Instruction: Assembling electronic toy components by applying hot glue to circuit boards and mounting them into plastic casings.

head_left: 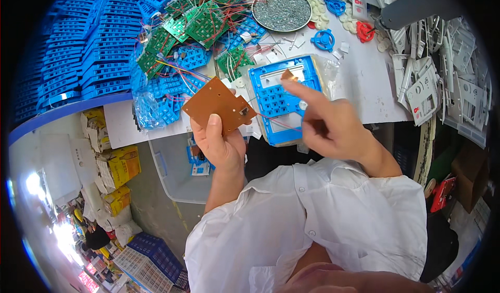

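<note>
My left hand [221, 146] grips a brown circuit board [211, 104] by its near edge, thumb on top, and holds it tilted left of a blue plastic casing [284, 136]. Thin red wires run from the board toward the casing, which lies on the table with a grid of key openings and a clear window strip. Over the casing's right side is my right hand [336, 126], index finger stretched out and the other fingers curled. A small copper-coloured piece [287, 75] shows at that fingertip; whether it sticks to the finger or lies on the casing I cannot tell.
Green circuit boards with wires [205, 24] are heaped behind the brown board. Stacked blue casings [107, 43] fill the far left. A round tray of small metal parts [282, 9] stands at the back. White plastic panels [422, 92] pile up right; a clear bin [169, 170] sits below the table.
</note>
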Motion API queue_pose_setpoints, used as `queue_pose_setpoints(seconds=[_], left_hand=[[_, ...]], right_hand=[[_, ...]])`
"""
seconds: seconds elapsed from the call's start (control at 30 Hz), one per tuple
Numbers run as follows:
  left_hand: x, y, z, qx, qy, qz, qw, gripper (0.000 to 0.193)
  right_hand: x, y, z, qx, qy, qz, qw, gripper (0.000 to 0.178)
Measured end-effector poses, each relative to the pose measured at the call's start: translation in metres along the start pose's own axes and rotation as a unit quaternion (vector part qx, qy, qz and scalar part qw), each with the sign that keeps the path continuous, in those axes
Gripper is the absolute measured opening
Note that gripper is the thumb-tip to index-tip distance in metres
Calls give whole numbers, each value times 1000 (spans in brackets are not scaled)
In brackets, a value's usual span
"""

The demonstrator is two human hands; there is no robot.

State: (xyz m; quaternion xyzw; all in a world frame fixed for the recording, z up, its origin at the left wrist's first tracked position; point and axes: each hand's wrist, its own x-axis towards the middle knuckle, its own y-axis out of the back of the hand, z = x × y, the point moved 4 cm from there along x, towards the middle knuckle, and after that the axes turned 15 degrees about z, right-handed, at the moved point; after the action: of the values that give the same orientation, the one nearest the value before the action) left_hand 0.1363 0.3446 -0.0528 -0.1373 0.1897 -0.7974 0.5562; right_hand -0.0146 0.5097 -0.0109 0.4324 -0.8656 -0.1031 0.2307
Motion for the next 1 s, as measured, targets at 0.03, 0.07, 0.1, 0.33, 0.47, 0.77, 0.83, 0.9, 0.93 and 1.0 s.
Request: queue_pose_setpoints(seconds=[0.03,0.07,0.1,0.33,0.47,0.77,0.83,0.9,0.93,1.0], left_hand=[[-1,-5,2,5,9,-5,1000,47],[-3,-9,2,11,18,-9,1000,50],[-4,-12,2,0,25,-21,999,51],[-5,-20,5,-41,73,-68,994,52],[-1,-15,7,1,75,-40,996,49],[-5,-6,4,0,131,-145,981,40],[-16,-7,2,32,176,-173,969,37],[-28,-9,0,66,205,-191,958,35],[-36,-12,-2,90,209,-197,954,35],[-45,-17,-8,102,233,-216,943,33]], right_hand=[[1,-2,-1,-18,-6,-14,1000,79],[4,-8,-2,-37,-12,-28,999,80],[8,-13,-3,-55,-16,-41,998,81],[12,-29,-6,4,-40,-201,979,65],[5,-5,0,86,-121,-130,980,45],[-27,133,-17,-68,-86,14,994,26],[-43,162,-3,-98,-146,16,984,27],[-72,194,35,-188,-278,76,939,26],[-72,191,36,-361,-159,118,911,30],[-71,179,24,-501,-32,157,851,45]])
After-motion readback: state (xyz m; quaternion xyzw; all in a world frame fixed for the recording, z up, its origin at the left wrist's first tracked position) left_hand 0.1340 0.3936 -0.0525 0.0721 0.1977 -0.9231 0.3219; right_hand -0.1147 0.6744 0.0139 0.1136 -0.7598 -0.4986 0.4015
